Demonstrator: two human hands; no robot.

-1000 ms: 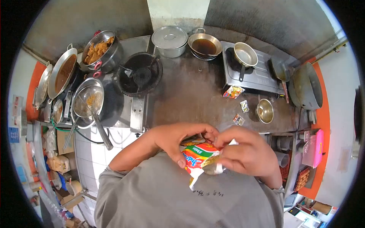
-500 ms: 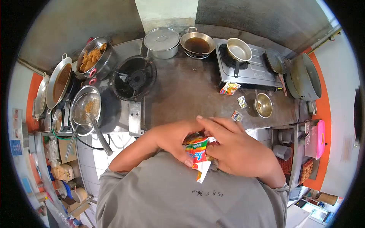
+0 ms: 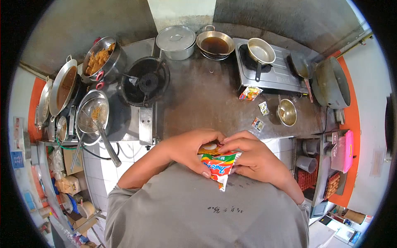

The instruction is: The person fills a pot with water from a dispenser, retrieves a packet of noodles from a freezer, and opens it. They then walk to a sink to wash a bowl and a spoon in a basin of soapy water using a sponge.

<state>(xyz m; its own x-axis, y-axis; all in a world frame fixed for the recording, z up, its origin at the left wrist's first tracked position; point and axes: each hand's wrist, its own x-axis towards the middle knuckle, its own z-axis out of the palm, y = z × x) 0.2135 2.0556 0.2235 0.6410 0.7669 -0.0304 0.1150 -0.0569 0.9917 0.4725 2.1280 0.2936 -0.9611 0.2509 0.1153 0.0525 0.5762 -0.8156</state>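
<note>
Close to my chest, both hands hold an instant noodle packet [image 3: 221, 166], white, red and green with its top torn open. My left hand [image 3: 188, 149] wraps around its left side, thumb across the front. On the other side my right hand [image 3: 254, 159] grips the edge, its fingers reaching over the opening. Inside the mouth of the packet I see the brownish printed wrapper and something pale. Two small seasoning sachets [image 3: 258, 124] lie on the metal counter [image 3: 194, 107] beyond my right hand. Near them stands a small metal bowl [image 3: 288, 113] with a spoon and some pale contents.
A gas stove [image 3: 281, 76] carries a saucepan [image 3: 261, 52] and a frying pan [image 3: 300, 65]. Another colourful packet [image 3: 250, 93] lies by its front edge. To the left are a black burner [image 3: 145, 81], strainers [image 3: 94, 118] and a pot of fried food [image 3: 103, 58]. A lidded pot [image 3: 176, 43] stands behind.
The packet has turned so more of its printed front shows, and its opening looks wider. My right hand has shifted slightly, its fingers now bent over the packet's edge.
</note>
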